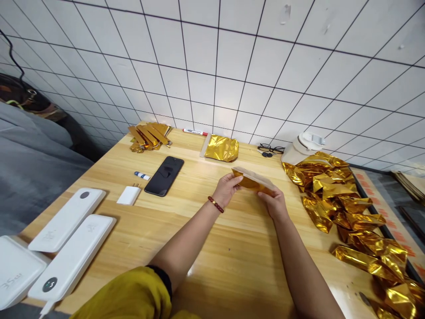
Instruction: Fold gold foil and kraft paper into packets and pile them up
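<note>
Partly covered: gold sheet [253, 180] between left hand [227, 188], right hand [275, 202].

A flat gold foil pouch [254, 180] is held over the middle of the wooden table [212, 248], pinched between my two hands. My left hand [228, 188] grips its far, left end with the fingers curled round the edge, and my right hand [275, 203] grasps the nearer, right end. Thin and long, the pouch is tilted so that its pale tan upper face shows as a narrow strip, with shiny gold foil catching the light along the side towards me. It runs slantwise from upper left to lower right. Whether it touches the table cannot be told.
</note>
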